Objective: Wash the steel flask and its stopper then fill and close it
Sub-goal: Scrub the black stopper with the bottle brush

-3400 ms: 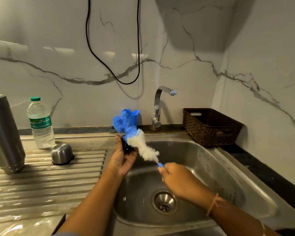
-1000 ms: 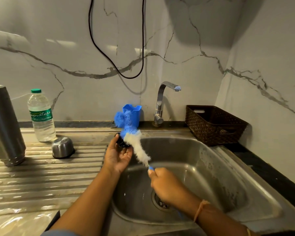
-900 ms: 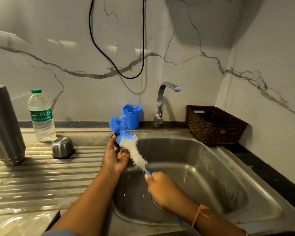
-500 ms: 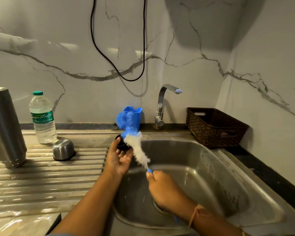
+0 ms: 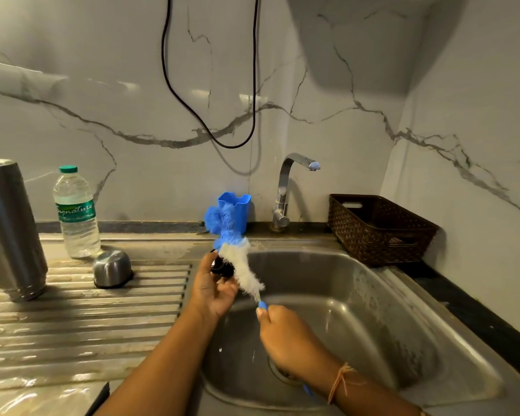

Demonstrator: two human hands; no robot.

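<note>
My left hand (image 5: 212, 288) holds the small black stopper (image 5: 221, 267) over the left rim of the sink (image 5: 373, 310). My right hand (image 5: 285, 334) grips the blue handle of a bottle brush (image 5: 240, 259), whose white and blue bristles lie against the stopper and hide part of it. The tall steel flask (image 5: 9, 229) stands upside down at the far left of the ribbed draining board (image 5: 81, 319). Its steel cup lid (image 5: 112, 268) sits upside down on the board, right of the flask.
A plastic water bottle (image 5: 76, 213) with a green cap stands behind the cup lid. A blue holder (image 5: 236, 210) and the tap (image 5: 285, 190), with no water running, are at the back of the sink. A brown woven basket (image 5: 379, 229) sits at the back right.
The brush has slid back and forth over the stopper in short strokes. My left hand has kept the stopper at the sink's left rim throughout.
</note>
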